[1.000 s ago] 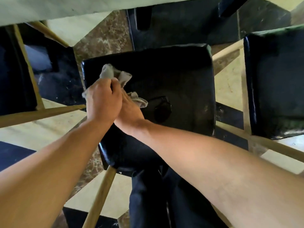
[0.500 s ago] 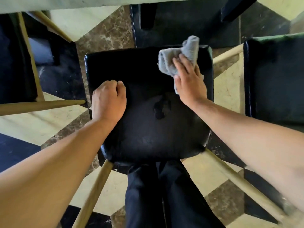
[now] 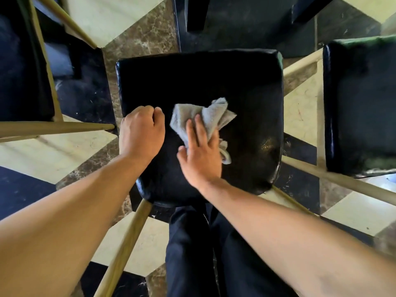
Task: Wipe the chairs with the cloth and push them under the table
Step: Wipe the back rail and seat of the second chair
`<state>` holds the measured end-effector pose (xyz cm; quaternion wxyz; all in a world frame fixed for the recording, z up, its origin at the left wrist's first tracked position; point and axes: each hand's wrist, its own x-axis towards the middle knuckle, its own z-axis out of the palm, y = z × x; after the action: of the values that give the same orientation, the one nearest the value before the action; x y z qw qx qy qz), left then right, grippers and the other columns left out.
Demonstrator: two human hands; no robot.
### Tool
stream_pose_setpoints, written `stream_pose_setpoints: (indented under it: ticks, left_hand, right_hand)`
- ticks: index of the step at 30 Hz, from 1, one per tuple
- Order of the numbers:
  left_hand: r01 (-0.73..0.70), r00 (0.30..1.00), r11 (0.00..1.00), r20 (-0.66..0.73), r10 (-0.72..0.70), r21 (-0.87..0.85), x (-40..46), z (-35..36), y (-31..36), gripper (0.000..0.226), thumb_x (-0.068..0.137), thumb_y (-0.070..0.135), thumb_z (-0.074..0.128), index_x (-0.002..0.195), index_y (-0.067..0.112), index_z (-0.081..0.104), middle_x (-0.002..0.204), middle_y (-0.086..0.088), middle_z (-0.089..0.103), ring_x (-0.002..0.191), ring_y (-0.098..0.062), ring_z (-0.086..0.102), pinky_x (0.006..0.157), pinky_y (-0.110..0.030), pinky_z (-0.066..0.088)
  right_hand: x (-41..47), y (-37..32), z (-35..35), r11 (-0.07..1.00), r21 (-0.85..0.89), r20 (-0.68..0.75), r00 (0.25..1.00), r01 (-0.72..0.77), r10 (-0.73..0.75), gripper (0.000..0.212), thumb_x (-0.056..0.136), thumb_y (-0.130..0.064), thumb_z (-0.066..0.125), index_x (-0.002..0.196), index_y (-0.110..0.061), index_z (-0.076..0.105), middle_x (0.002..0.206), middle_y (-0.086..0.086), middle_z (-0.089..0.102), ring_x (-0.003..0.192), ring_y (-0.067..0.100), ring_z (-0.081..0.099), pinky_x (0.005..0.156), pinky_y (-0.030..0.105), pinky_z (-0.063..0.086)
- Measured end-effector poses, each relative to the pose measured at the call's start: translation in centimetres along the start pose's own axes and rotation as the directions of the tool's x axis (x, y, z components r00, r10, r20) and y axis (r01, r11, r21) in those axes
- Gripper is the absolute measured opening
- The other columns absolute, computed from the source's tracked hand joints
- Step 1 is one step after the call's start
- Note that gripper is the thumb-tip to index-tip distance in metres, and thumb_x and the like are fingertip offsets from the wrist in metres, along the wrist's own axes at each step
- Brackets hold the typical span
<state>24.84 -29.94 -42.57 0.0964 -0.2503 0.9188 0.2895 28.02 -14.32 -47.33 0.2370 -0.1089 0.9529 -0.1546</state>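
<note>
A chair with a black padded seat (image 3: pixel 246 86) and pale wooden legs stands right below me. A crumpled grey cloth (image 3: pixel 205 118) lies on the middle of the seat. My right hand (image 3: pixel 200 153) presses flat on the cloth, fingers spread over it. My left hand (image 3: pixel 141 133) is curled into a fist and rests on the seat's left edge, just left of the cloth. Much of the cloth is hidden under my right palm.
A second black-seated chair (image 3: pixel 360 108) stands close on the right, a third (image 3: pixel 23 67) on the left. Their wooden legs (image 3: pixel 57 126) slant across the checked marble floor (image 3: pixel 300 108). Dark table legs (image 3: pixel 196 11) stand beyond the seat. My dark trousers (image 3: pixel 192 243) touch the seat's near edge.
My right hand has dragged the cloth from the seat's far right corner back to its middle, near my left hand. One second ago both hands held the cloth at the left.
</note>
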Motion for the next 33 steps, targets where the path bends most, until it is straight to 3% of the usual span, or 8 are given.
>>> stream_pose_setpoints:
  ticks: [5, 8, 11, 16, 19, 26, 29, 33]
  left_hand:
    - [-0.039, 0.996, 0.993, -0.07, 0.046, 0.107, 0.7, -1.9, -3.1, 0.044, 0.1, 0.034, 0.041, 0.059, 0.018, 0.038, 0.058, 0.01, 0.038, 0.057, -0.023, 0.038, 0.058, -0.034, 0.025]
    - [-0.028, 0.997, 0.993, -0.068, 0.036, 0.117, 0.9, -2.8, -4.6, 0.046, 0.099, 0.036, 0.04, 0.058, 0.015, 0.038, 0.057, 0.004, 0.043, 0.052, -0.017, 0.038, 0.049, -0.037, 0.023]
    - [0.004, 0.997, 0.995, -0.074, 0.004, 0.103, 0.8, -3.5, -5.2, 0.045, 0.099, 0.035, 0.04, 0.061, 0.01, 0.043, 0.061, -0.004, 0.046, 0.058, -0.028, 0.042, 0.056, -0.035, 0.028]
    - [0.132, 0.987, 0.991, -0.099, -0.128, 0.037, 0.7, -3.4, -4.7, 0.038, 0.097, 0.032, 0.041, 0.062, 0.018, 0.045, 0.062, 0.001, 0.045, 0.067, -0.026, 0.047, 0.061, -0.034, 0.03]
    - [0.137, 0.987, 0.99, -0.085, -0.134, 0.03, -0.1, -2.9, -5.4, 0.044, 0.1, 0.031, 0.04, 0.059, 0.016, 0.042, 0.064, -0.003, 0.049, 0.066, -0.029, 0.049, 0.06, -0.037, 0.032]
    - [0.135, 0.99, 0.99, -0.052, -0.133, 0.038, -0.7, -3.5, -6.8, 0.046, 0.1, 0.031, 0.039, 0.056, 0.018, 0.038, 0.059, 0.002, 0.045, 0.064, -0.026, 0.046, 0.061, -0.037, 0.032]
    - [0.145, 0.988, 0.988, -0.064, -0.141, 0.06, -0.5, -3.7, -6.5, 0.045, 0.1, 0.033, 0.04, 0.057, 0.018, 0.039, 0.06, 0.004, 0.044, 0.066, -0.027, 0.046, 0.061, -0.037, 0.03]
    - [0.129, 0.991, 0.99, -0.039, -0.126, 0.062, -0.5, -3.6, -6.1, 0.046, 0.1, 0.03, 0.04, 0.056, 0.017, 0.038, 0.059, 0.0, 0.044, 0.062, -0.029, 0.044, 0.061, -0.038, 0.031]
  right_hand:
    - [-0.6, -7.0, 4.0, 0.948, -0.034, 0.055, 0.948, 0.315, -0.313, 0.056, 0.104, -0.041, 0.037, 0.156, -0.022, 0.037, 0.169, 0.0, 0.019, 0.154, 0.044, 0.01, 0.126, 0.053, 0.012]
    - [-0.4, -5.7, 4.3, 0.905, -0.07, 0.088, 0.906, 0.421, -0.414, 0.054, 0.105, -0.036, 0.045, 0.157, -0.022, 0.036, 0.169, 0.002, 0.019, 0.154, 0.043, 0.014, 0.126, 0.053, 0.014]
    - [0.3, -1.1, 1.8, 0.84, -0.134, 0.086, 0.851, 0.525, -0.518, 0.058, 0.095, -0.025, 0.064, 0.151, -0.026, 0.047, 0.165, 0.001, 0.032, 0.145, 0.045, 0.035, 0.12, 0.052, 0.03]
    - [4.1, 6.9, -4.0, 0.908, -0.187, 0.058, 0.927, 0.375, -0.371, 0.052, 0.102, -0.026, 0.049, 0.153, -0.03, 0.039, 0.167, -0.004, 0.025, 0.145, 0.047, 0.034, 0.114, 0.061, 0.038]
    - [7.7, 5.6, -5.9, 0.941, -0.15, 0.048, 0.953, 0.302, -0.298, 0.054, 0.104, -0.025, 0.042, 0.156, -0.033, 0.03, 0.168, -0.014, 0.015, 0.152, 0.036, 0.023, 0.103, 0.059, 0.044]
    - [7.5, -4.1, -1.6, 0.944, -0.067, 0.011, 0.946, 0.324, -0.324, 0.056, 0.102, -0.024, 0.045, 0.157, -0.017, 0.034, 0.168, -0.002, 0.023, 0.152, 0.042, 0.019, 0.126, 0.047, 0.022]
    - [3.9, -3.7, 0.1, 0.865, -0.059, 0.054, 0.867, 0.499, -0.496, 0.053, 0.102, -0.024, 0.05, 0.154, -0.018, 0.041, 0.166, -0.001, 0.03, 0.152, 0.04, 0.023, 0.125, 0.049, 0.025]
    - [-1.1, 2.5, 1.0, 0.6, -0.044, 0.346, 0.576, 0.798, -0.741, 0.055, 0.104, -0.013, 0.048, 0.157, -0.021, 0.035, 0.169, -0.004, 0.02, 0.156, 0.035, 0.012, 0.126, 0.051, 0.022]
